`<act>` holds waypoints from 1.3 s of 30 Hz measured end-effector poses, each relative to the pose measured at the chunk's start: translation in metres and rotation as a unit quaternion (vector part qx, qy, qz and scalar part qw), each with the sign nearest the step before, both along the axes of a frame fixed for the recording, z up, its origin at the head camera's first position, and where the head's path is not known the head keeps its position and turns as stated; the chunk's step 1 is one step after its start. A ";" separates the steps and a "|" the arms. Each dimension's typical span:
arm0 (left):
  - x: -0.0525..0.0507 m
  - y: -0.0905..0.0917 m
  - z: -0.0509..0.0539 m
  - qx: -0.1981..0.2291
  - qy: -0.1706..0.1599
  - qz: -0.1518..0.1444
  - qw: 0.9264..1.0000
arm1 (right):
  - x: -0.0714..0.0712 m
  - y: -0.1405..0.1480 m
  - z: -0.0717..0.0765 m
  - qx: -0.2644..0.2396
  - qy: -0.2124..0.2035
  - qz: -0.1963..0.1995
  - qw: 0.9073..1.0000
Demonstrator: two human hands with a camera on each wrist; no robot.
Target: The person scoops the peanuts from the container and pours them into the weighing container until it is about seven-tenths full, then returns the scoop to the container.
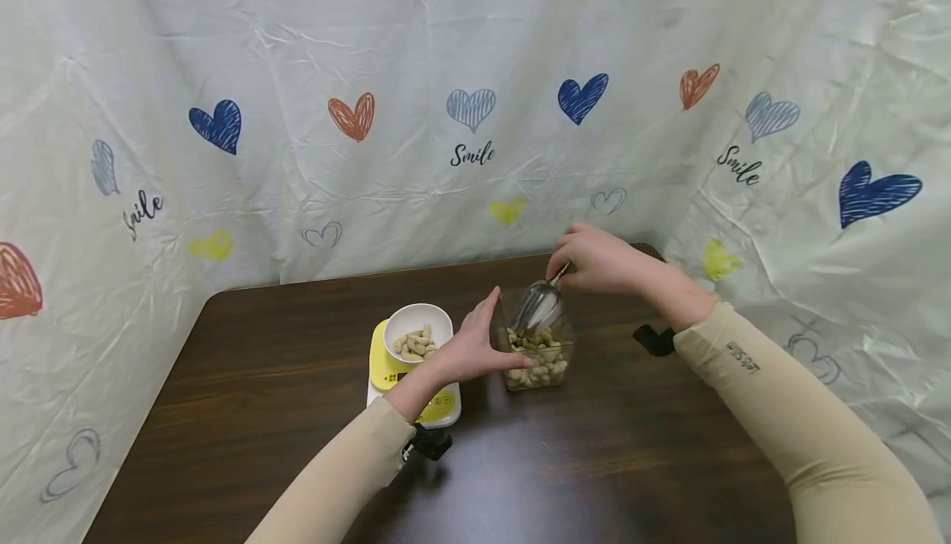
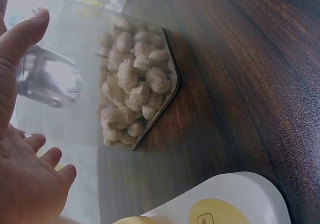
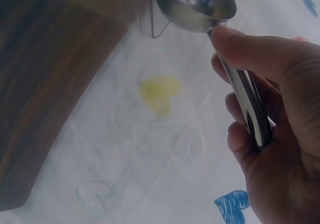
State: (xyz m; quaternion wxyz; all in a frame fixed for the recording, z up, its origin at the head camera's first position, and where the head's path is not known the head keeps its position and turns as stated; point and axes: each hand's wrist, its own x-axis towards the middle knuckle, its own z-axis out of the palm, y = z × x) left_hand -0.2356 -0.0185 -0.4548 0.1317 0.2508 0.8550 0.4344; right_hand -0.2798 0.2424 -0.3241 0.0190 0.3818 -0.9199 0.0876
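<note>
I judge the work to be partway along: a modest heap of peanuts already lies in the white bowl, which sits on the yellow-and-white scale, while a much larger share is left in the clear container standing beside it on the dark table. I can't read any weight from here, so how much is left to move I can't say. The metal scoop is inside the container's mouth, tilted with its front end down toward the nuts; whether it touches them or carries any, I can't tell. On my right, the hand has its fingers wrapped round the scoop's handle, thumb up near the neck, so the scoop's bowl lies just beyond the grip, with the container under it. My left hand is spread at the container's left side, thumb across the near wall and fingers reaching along the other, so the container lies between thumb and fingers, steadied, I'd guess, rather than clenched. The filled bowl is just left of that hand.
</note>
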 end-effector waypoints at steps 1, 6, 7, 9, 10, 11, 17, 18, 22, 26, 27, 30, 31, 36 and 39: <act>0.000 0.000 0.000 0.000 0.002 0.000 1.000 | 0.000 -0.001 0.000 0.001 0.003 0.003 1.000; -0.001 -0.001 -0.002 0.003 0.004 0.004 1.000 | 0.000 -0.007 -0.002 0.009 0.018 0.021 1.000; -0.001 -0.001 -0.002 0.005 0.004 0.005 1.000 | 0.000 -0.008 -0.002 0.011 0.021 0.026 0.999; -0.001 -0.001 -0.002 0.008 0.002 0.006 1.000 | 0.001 -0.010 -0.003 0.015 0.028 0.036 0.999; -0.001 -0.001 -0.003 0.009 0.001 0.006 1.000 | 0.001 -0.011 -0.004 0.017 0.032 0.041 0.999; -0.001 -0.001 -0.003 0.010 0.000 0.006 1.000 | 0.001 -0.012 -0.004 0.018 0.037 0.046 0.998; -0.002 0.000 -0.003 0.018 0.004 0.006 1.000 | 0.001 -0.017 -0.010 0.039 0.076 0.073 0.994; -0.002 0.001 -0.003 0.020 0.004 0.006 1.000 | 0.001 -0.017 -0.010 0.044 0.081 0.075 0.993; -0.002 0.002 -0.003 0.021 0.004 0.010 1.000 | 0.001 -0.019 -0.014 0.058 0.078 0.070 0.993; -0.002 0.002 -0.004 0.019 0.011 0.017 1.000 | 0.002 -0.022 -0.020 0.079 0.045 0.061 0.994; -0.002 0.002 -0.004 0.020 0.011 0.018 1.000 | 0.002 -0.023 -0.021 0.085 0.031 0.056 0.994; -0.002 0.002 -0.005 0.022 0.014 0.020 0.999 | 0.002 -0.023 -0.024 0.092 -0.011 0.033 0.995; -0.002 0.002 -0.005 0.023 0.015 0.021 0.999 | 0.002 -0.023 -0.025 0.092 -0.024 0.023 0.995; -0.003 0.002 -0.006 0.020 0.015 0.021 0.999 | -0.006 -0.024 -0.027 0.094 -0.088 0.007 0.992; -0.003 0.002 -0.006 0.020 0.014 0.019 1.000 | -0.009 -0.027 -0.028 0.094 -0.107 0.001 0.990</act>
